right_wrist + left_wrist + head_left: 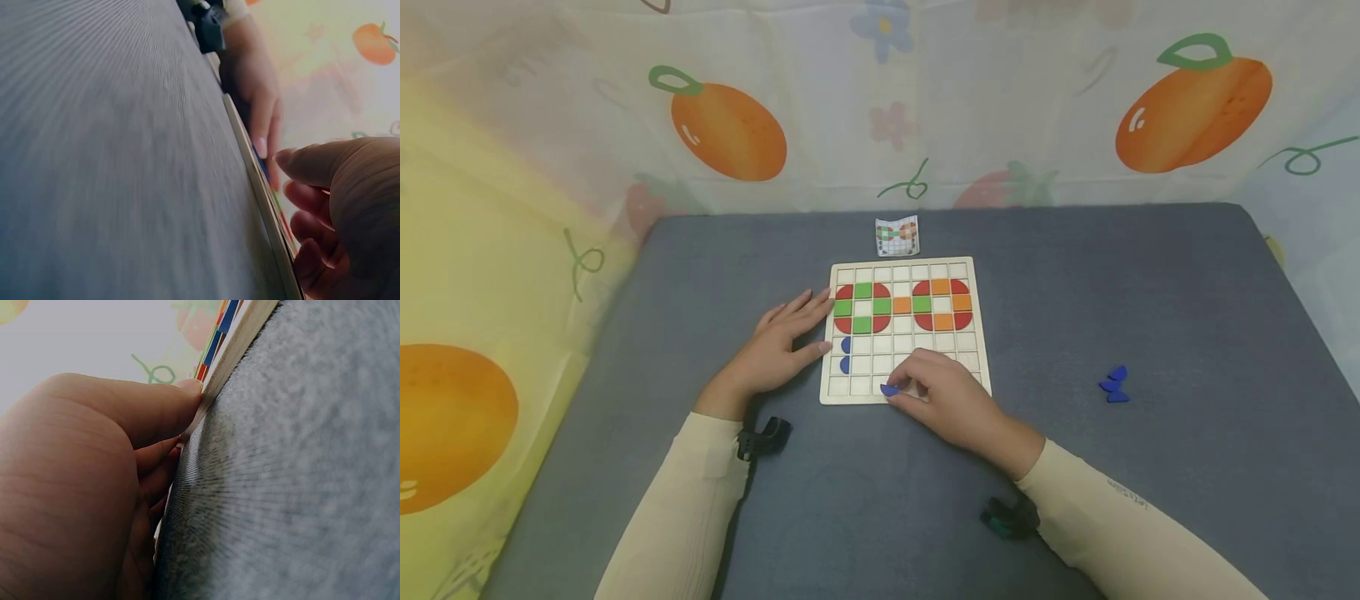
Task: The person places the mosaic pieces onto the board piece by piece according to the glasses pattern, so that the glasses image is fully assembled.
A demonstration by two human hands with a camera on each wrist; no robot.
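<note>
A wooden grid board (pixel 859 385) lies on the table, with red, green and orange pieces forming two rounded rings joined by an orange square (pixel 902 306). Below the left ring, two blue half-round pieces (pixel 846 345) sit in its cells. My right hand (pixel 951 400) pinches another blue half-round piece (pixel 889 390) between thumb and fingers, over the bottom row. Along the left edge, my left hand (pixel 771 354) rests with fingers extended, fingertips at the frame. In the left wrist view its thumb (pixel 169 412) touches the board's side.
Several loose blue pieces (pixel 1114 386) lie on the grey table (pixel 1150 292) to the right. Behind the board is a small printed card (pixel 897 237) with a similar coloured pattern. A fruit-patterned curtain (pixel 820 100) hangs along the back.
</note>
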